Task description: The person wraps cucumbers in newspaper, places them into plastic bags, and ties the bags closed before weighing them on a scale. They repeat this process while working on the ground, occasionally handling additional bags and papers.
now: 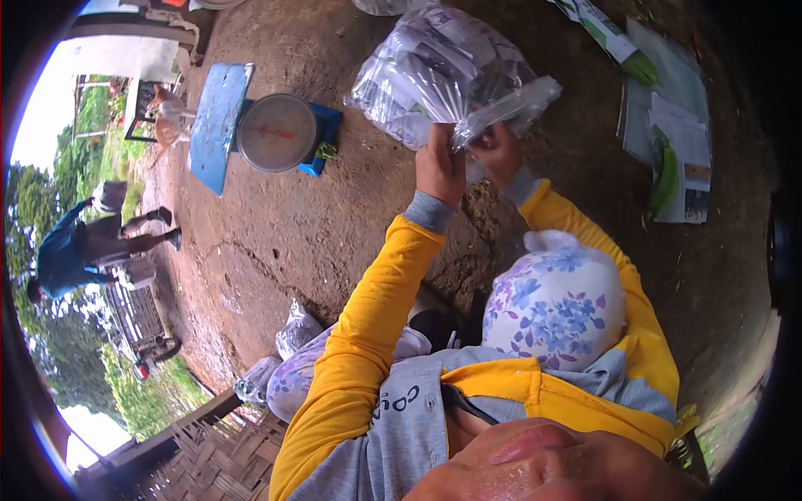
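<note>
The left hand (pixel 440 167) and right hand (pixel 499 152) grip the neck of a clear plastic bag (pixel 443 71), fingers closed on it. A dial scale (pixel 278 132) stands nearby on the dirt floor (pixel 317 225).

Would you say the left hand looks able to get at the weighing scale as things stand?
Probably not at once: the left hand grips the clear plastic bag together with the right hand. The dirt floor between it and the weighing scale looks free, so only the bag ties it up.
</note>
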`<action>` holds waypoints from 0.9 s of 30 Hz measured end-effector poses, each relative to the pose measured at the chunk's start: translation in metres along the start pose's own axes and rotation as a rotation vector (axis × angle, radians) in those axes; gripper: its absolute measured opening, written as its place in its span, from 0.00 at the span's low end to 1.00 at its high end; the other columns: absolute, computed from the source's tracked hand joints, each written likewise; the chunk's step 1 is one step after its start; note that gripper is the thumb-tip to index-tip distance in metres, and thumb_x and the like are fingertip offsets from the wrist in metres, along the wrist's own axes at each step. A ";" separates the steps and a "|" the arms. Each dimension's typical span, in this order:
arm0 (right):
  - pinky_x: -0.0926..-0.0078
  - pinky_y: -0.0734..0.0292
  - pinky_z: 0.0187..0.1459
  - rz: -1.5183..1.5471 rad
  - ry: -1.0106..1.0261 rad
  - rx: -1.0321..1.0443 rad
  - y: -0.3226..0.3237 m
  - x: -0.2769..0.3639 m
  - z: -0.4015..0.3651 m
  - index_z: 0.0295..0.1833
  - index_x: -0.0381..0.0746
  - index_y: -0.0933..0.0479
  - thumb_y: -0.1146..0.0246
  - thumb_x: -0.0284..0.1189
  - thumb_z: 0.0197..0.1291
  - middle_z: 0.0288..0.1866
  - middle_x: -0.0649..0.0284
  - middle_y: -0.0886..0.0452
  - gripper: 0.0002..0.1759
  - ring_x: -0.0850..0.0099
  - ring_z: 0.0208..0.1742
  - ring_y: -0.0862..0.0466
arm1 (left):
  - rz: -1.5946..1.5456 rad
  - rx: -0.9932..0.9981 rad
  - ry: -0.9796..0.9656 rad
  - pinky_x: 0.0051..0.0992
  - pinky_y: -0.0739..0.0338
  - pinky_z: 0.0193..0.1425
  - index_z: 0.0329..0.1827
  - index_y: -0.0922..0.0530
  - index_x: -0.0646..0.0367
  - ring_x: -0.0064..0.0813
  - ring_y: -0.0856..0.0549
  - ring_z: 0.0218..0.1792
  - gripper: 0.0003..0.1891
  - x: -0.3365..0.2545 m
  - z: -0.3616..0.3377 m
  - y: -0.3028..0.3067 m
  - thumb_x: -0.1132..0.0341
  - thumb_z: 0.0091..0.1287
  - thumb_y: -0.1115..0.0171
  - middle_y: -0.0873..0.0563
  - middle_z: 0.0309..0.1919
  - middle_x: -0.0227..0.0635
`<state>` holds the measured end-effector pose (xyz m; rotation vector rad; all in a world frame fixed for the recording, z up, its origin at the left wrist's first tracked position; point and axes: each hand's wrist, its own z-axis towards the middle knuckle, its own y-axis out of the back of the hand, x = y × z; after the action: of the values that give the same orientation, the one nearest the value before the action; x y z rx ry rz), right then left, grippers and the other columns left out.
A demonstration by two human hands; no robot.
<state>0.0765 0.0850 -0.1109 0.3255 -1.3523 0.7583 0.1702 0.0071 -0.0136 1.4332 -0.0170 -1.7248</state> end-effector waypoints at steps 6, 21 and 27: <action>0.67 0.29 0.51 -0.969 -0.012 0.397 -0.004 0.005 0.072 0.71 0.44 0.53 0.57 0.39 0.64 0.54 0.51 0.28 0.31 0.61 0.47 0.24 | -0.056 0.009 0.021 0.26 0.27 0.42 0.55 0.32 0.64 0.32 0.18 0.38 0.22 0.003 -0.004 -0.012 0.82 0.54 0.51 0.19 0.39 0.47; 0.59 0.34 0.54 -1.644 -0.395 -0.822 0.365 0.058 -0.125 0.59 0.41 0.37 0.31 0.52 0.38 0.52 0.51 0.28 0.44 0.52 0.53 0.30 | 0.526 0.137 -0.475 0.51 0.51 0.65 0.54 0.29 0.54 0.42 0.41 0.65 0.23 -0.015 -0.057 -0.070 0.58 0.56 0.40 0.38 0.63 0.42; 0.53 0.38 0.59 -1.600 -0.813 -0.786 0.352 0.035 -0.121 0.67 0.43 0.49 0.31 0.58 0.34 0.61 0.51 0.36 0.56 0.49 0.60 0.35 | 0.391 0.548 -0.416 0.51 0.56 0.67 0.49 0.23 0.47 0.39 0.41 0.67 0.17 -0.032 -0.084 -0.116 0.63 0.54 0.40 0.36 0.64 0.34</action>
<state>-0.0626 0.4259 -0.1771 0.9270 -1.4637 -1.3256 0.1676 0.1399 -0.0756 1.2919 -0.9939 -1.7160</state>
